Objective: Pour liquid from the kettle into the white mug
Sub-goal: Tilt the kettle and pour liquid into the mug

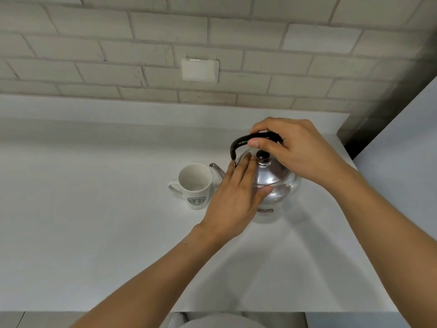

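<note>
A shiny steel kettle (274, 183) with a black arched handle and a black lid knob stands upright on the white counter (94, 209). Its spout points left, just over the rim of the white mug (195, 185), which stands upright beside it with a green round logo and its handle to the left. The mug looks nearly empty. My right hand (298, 150) is closed around the top of the kettle's black handle. My left hand (236, 197) lies flat with fingers extended against the kettle's left side and lid, hiding part of the spout base.
A pale brick wall with a white blank cover plate (199, 69) rises behind the counter. A grey-white panel (406, 138) stands at the right, past the counter's right end. The counter's front edge runs along the bottom of the view.
</note>
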`<state>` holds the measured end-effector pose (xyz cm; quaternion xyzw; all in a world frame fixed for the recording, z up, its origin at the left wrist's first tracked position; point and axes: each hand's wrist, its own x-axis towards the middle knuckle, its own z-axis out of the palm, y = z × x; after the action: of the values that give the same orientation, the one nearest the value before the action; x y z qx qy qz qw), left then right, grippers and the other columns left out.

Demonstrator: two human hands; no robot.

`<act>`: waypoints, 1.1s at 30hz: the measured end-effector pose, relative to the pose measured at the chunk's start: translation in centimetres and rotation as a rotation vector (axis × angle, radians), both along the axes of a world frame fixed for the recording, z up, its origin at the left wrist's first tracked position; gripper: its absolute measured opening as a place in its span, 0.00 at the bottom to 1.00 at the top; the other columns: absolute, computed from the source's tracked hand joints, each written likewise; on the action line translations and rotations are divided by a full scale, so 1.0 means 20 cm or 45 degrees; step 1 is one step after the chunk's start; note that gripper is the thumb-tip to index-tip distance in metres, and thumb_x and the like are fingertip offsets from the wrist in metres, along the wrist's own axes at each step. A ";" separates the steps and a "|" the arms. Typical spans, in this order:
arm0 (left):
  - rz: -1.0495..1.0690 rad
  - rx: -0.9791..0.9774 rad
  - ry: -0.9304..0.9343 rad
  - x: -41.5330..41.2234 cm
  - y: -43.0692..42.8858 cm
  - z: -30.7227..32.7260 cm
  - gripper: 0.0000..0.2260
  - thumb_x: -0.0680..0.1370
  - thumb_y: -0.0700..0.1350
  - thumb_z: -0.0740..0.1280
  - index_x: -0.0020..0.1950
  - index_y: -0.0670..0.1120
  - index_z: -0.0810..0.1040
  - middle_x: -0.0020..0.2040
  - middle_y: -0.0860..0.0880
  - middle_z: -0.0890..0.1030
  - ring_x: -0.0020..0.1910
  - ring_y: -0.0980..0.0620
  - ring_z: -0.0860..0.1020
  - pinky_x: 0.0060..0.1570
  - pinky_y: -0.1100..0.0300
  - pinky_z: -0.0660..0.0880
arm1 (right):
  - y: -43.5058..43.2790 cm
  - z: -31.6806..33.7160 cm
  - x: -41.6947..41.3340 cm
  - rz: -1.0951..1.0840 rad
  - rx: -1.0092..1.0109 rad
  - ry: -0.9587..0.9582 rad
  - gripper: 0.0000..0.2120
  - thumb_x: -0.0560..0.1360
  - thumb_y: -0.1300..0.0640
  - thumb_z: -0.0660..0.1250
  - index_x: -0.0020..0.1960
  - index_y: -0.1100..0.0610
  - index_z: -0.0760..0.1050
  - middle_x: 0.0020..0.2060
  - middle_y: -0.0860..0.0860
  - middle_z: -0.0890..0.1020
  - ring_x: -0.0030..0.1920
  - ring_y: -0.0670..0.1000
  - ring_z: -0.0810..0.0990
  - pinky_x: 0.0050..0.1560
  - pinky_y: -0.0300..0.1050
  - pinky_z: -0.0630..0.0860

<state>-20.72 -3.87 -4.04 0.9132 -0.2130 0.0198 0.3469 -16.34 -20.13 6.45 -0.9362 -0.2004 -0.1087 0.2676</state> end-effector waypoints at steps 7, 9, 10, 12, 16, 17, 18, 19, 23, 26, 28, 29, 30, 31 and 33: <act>0.099 -0.226 0.110 0.01 0.01 -0.01 0.34 0.86 0.61 0.56 0.88 0.49 0.49 0.88 0.50 0.53 0.87 0.48 0.53 0.82 0.50 0.62 | 0.14 0.09 0.08 0.113 -0.215 0.044 0.15 0.79 0.41 0.67 0.61 0.47 0.82 0.49 0.45 0.84 0.51 0.47 0.81 0.53 0.51 0.79; 0.121 -0.282 0.107 0.01 0.00 -0.02 0.34 0.87 0.61 0.55 0.88 0.50 0.48 0.88 0.53 0.53 0.87 0.50 0.54 0.79 0.58 0.61 | 0.18 0.11 0.10 0.143 -0.290 0.051 0.15 0.80 0.41 0.67 0.62 0.47 0.82 0.49 0.45 0.83 0.50 0.47 0.80 0.53 0.54 0.79; 0.129 -0.309 0.109 0.01 0.00 -0.02 0.33 0.87 0.61 0.55 0.88 0.51 0.48 0.88 0.53 0.53 0.87 0.51 0.54 0.77 0.61 0.60 | 0.19 0.12 0.10 0.155 -0.318 0.051 0.15 0.80 0.41 0.66 0.62 0.47 0.82 0.48 0.46 0.83 0.50 0.47 0.80 0.52 0.54 0.79; 0.139 -0.366 0.130 0.01 0.00 -0.02 0.33 0.87 0.62 0.55 0.88 0.52 0.47 0.88 0.54 0.53 0.87 0.53 0.55 0.76 0.63 0.58 | 0.22 0.13 0.11 0.172 -0.366 0.049 0.16 0.80 0.41 0.66 0.62 0.46 0.82 0.49 0.46 0.83 0.50 0.48 0.79 0.52 0.55 0.79; 0.163 -0.434 0.170 0.00 -0.01 -0.02 0.33 0.87 0.61 0.55 0.88 0.52 0.47 0.88 0.54 0.53 0.87 0.54 0.54 0.80 0.59 0.59 | 0.26 0.15 0.13 0.198 -0.457 0.038 0.16 0.80 0.40 0.66 0.62 0.46 0.83 0.48 0.47 0.83 0.52 0.49 0.79 0.50 0.56 0.79; 0.169 -0.446 0.185 0.00 -0.01 -0.02 0.33 0.87 0.61 0.55 0.88 0.52 0.47 0.88 0.54 0.52 0.87 0.54 0.54 0.82 0.55 0.60 | 0.27 0.15 0.13 0.205 -0.478 0.036 0.16 0.80 0.40 0.66 0.62 0.46 0.83 0.48 0.47 0.83 0.52 0.49 0.79 0.50 0.56 0.79; 0.173 -0.457 0.199 0.00 -0.01 -0.01 0.33 0.87 0.60 0.55 0.88 0.51 0.47 0.88 0.54 0.52 0.87 0.54 0.54 0.83 0.52 0.60 | 0.28 0.16 0.14 0.213 -0.501 0.033 0.16 0.80 0.40 0.66 0.62 0.46 0.83 0.48 0.47 0.83 0.52 0.49 0.79 0.49 0.55 0.80; 0.175 -0.466 0.209 0.00 -0.01 -0.01 0.33 0.87 0.60 0.56 0.88 0.51 0.47 0.88 0.54 0.52 0.87 0.54 0.54 0.83 0.50 0.61 | 0.28 0.16 0.14 0.222 -0.524 0.028 0.16 0.80 0.39 0.66 0.62 0.45 0.83 0.48 0.47 0.83 0.51 0.49 0.79 0.48 0.55 0.80; 0.177 -0.534 0.225 0.00 0.00 0.00 0.32 0.87 0.59 0.56 0.88 0.51 0.49 0.88 0.54 0.55 0.87 0.55 0.55 0.83 0.49 0.61 | 0.32 0.17 0.15 0.252 -0.575 0.006 0.17 0.80 0.39 0.65 0.62 0.45 0.83 0.46 0.46 0.82 0.47 0.47 0.77 0.46 0.53 0.79; 0.180 -0.579 0.234 0.00 0.00 0.01 0.31 0.88 0.58 0.57 0.88 0.50 0.51 0.88 0.54 0.57 0.86 0.56 0.57 0.82 0.50 0.61 | 0.34 0.18 0.15 0.269 -0.600 -0.012 0.16 0.80 0.39 0.65 0.62 0.45 0.83 0.45 0.46 0.81 0.46 0.45 0.73 0.42 0.49 0.77; 0.180 -0.606 0.233 -0.01 0.00 0.01 0.31 0.88 0.57 0.57 0.88 0.50 0.52 0.87 0.53 0.58 0.86 0.56 0.58 0.82 0.51 0.62 | 0.35 0.18 0.16 0.286 -0.630 -0.021 0.16 0.80 0.40 0.65 0.62 0.44 0.83 0.42 0.43 0.78 0.45 0.44 0.72 0.39 0.46 0.73; 0.181 -0.618 0.232 -0.01 0.00 0.01 0.31 0.88 0.57 0.57 0.88 0.50 0.52 0.87 0.53 0.58 0.85 0.56 0.58 0.82 0.51 0.62 | 0.36 0.19 0.16 0.295 -0.645 -0.025 0.16 0.80 0.40 0.65 0.62 0.44 0.83 0.41 0.42 0.75 0.45 0.44 0.71 0.38 0.45 0.71; 0.182 -0.632 0.231 -0.01 0.00 0.01 0.30 0.88 0.56 0.57 0.88 0.50 0.52 0.87 0.54 0.59 0.85 0.57 0.59 0.82 0.52 0.62 | 0.36 0.19 0.15 0.305 -0.660 -0.028 0.16 0.81 0.40 0.65 0.62 0.44 0.83 0.40 0.41 0.74 0.45 0.44 0.71 0.38 0.44 0.70; 0.184 -0.645 0.231 -0.01 0.00 0.01 0.30 0.88 0.56 0.57 0.88 0.51 0.51 0.87 0.54 0.59 0.85 0.58 0.59 0.82 0.53 0.62 | 0.37 0.20 0.15 0.314 -0.673 -0.028 0.16 0.81 0.40 0.65 0.62 0.44 0.83 0.40 0.41 0.73 0.45 0.43 0.70 0.37 0.44 0.70; 0.186 -0.666 0.230 -0.01 -0.01 0.01 0.31 0.88 0.56 0.58 0.88 0.51 0.51 0.87 0.55 0.59 0.85 0.59 0.59 0.82 0.53 0.61 | 0.38 0.21 0.15 0.325 -0.701 -0.026 0.16 0.81 0.40 0.64 0.62 0.45 0.83 0.40 0.41 0.72 0.45 0.44 0.70 0.36 0.44 0.69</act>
<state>-21.02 -3.97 -3.80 0.8036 -0.1024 0.0177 0.5860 -13.39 -12.50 10.66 -0.9397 -0.3409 -0.0253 0.0132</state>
